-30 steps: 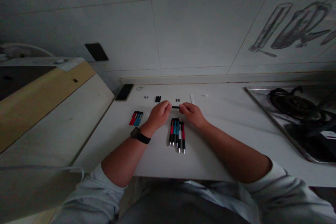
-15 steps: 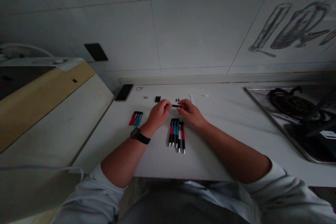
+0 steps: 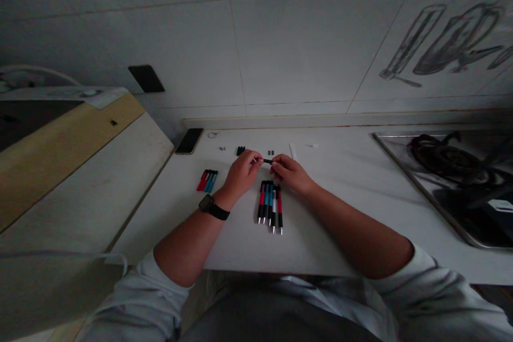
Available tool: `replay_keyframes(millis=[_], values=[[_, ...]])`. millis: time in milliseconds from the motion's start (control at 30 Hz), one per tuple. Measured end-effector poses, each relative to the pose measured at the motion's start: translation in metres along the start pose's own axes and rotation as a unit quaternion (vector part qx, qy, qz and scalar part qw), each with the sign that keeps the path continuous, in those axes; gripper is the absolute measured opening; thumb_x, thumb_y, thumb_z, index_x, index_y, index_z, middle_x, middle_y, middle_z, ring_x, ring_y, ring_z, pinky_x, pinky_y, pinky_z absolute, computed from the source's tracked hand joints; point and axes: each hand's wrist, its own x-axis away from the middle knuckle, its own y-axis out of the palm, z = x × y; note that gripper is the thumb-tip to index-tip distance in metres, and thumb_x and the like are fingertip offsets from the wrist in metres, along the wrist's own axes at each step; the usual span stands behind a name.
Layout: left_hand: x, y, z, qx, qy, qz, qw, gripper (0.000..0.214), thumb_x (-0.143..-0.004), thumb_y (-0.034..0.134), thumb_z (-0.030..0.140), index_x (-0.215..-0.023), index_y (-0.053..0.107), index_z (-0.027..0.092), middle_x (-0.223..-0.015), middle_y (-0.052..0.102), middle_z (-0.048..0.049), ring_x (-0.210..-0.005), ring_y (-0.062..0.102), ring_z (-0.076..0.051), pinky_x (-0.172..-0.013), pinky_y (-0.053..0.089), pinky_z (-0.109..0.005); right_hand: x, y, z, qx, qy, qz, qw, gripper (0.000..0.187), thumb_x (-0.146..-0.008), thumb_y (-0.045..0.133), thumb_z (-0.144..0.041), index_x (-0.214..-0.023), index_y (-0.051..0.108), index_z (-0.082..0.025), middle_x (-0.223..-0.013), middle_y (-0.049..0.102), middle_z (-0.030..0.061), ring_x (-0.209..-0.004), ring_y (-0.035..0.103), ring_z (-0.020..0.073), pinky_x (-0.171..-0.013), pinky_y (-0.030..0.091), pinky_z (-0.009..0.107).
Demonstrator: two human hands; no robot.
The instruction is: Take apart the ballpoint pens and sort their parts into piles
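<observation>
A small black pen grip (image 3: 267, 161) spans the gap between my two hands, above the counter. My left hand (image 3: 240, 172) is closed in a pinch at its left end, where a thin pale bit shows at the fingertips. On the other end my right hand (image 3: 294, 175) has its thumb and fingers closed. Just below the hands lie several assembled pens (image 3: 270, 206) in red, blue and white, silver tips towards me. Left of my left wrist is a row of red and blue pen barrels (image 3: 207, 181). Behind my left hand sit black grips (image 3: 240, 150).
Small dark pieces (image 3: 271, 153), thin white refills (image 3: 293, 151) and tiny metal bits (image 3: 222, 148) lie farther back on the white counter (image 3: 340, 224). A phone (image 3: 189, 141) is at the back left. A gas stove (image 3: 452, 171) stands on the right, a cabinet (image 3: 100, 171) on the left.
The black piece has shifted slightly, and more of it and a pale bit at its left end show between my fingers. Both hands stay nearly in place.
</observation>
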Motion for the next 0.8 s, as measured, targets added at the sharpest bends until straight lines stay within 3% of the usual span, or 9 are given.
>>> replay_keyframes(millis=[100, 233, 333, 467, 567, 800], values=[[0.000, 0.000, -0.001, 0.003, -0.002, 0.004, 1.000, 0.004, -0.099, 0.059, 0.018, -0.101, 0.059, 0.021, -0.098, 0.063, -0.0029, -0.088, 0.061, -0.017, -0.083, 0.050, -0.032, 0.000, 0.000, -0.002, -0.038, 0.021, 0.002, 0.999, 0.034, -0.085, 0.069, -0.053, -0.101, 0.058, -0.024, -0.081, 0.068, 0.0000, -0.063, 0.058, 0.0139, -0.056, 0.047, 0.027], [0.000, -0.001, -0.001, 0.005, 0.005, 0.002, 1.000, 0.004, -0.099, 0.059, 0.018, -0.101, 0.059, 0.021, -0.099, 0.063, -0.0032, -0.088, 0.060, -0.017, -0.084, 0.051, -0.033, 0.000, 0.001, -0.003, -0.056, 0.040, -0.005, 0.998, 0.036, -0.087, 0.066, -0.057, -0.091, 0.059, -0.023, -0.076, 0.065, 0.0002, -0.061, 0.056, 0.0137, -0.055, 0.047, 0.027], [0.000, -0.001, 0.001, 0.008, 0.006, 0.003, 1.000, 0.005, -0.099, 0.059, 0.017, -0.100, 0.059, 0.021, -0.099, 0.063, -0.0029, -0.088, 0.060, -0.017, -0.084, 0.050, -0.032, 0.001, 0.001, -0.005, -0.075, 0.037, -0.001, 0.997, 0.039, -0.080, 0.075, -0.052, -0.101, 0.058, -0.024, -0.080, 0.066, -0.0013, -0.061, 0.057, 0.0133, -0.054, 0.046, 0.027], [0.000, -0.002, 0.002, 0.007, 0.008, 0.003, 1.000, 0.005, -0.098, 0.059, 0.016, -0.100, 0.059, 0.021, -0.099, 0.063, -0.0026, -0.089, 0.060, -0.017, -0.084, 0.050, -0.032, 0.002, 0.001, -0.005, -0.076, 0.053, -0.008, 0.996, 0.037, -0.087, 0.066, -0.058, -0.093, 0.058, -0.023, -0.076, 0.065, 0.0002, -0.060, 0.056, 0.0133, -0.055, 0.047, 0.028], [0.000, -0.001, 0.002, 0.004, 0.005, -0.001, 1.000, 0.004, -0.099, 0.058, 0.017, -0.099, 0.059, 0.021, -0.098, 0.063, -0.0030, -0.090, 0.061, -0.017, -0.084, 0.050, -0.032, 0.001, 0.001, -0.002, -0.055, 0.024, 0.001, 0.998, 0.034, -0.084, 0.068, -0.055, -0.092, 0.057, -0.023, -0.076, 0.064, -0.0005, -0.061, 0.056, 0.0134, -0.056, 0.048, 0.028], [-0.002, -0.006, 0.003, -0.001, -0.037, 0.011, 0.999, 0.005, -0.101, 0.056, 0.023, -0.099, 0.060, 0.021, -0.097, 0.067, -0.0040, -0.092, 0.064, -0.018, -0.086, 0.053, -0.033, -0.004, -0.002, 0.007, 0.029, -0.049, 0.099, 0.993, 0.026, -0.084, 0.065, -0.042, -0.101, 0.057, -0.025, -0.083, 0.062, -0.0021, -0.068, 0.061, 0.0143, -0.062, 0.049, 0.029]])
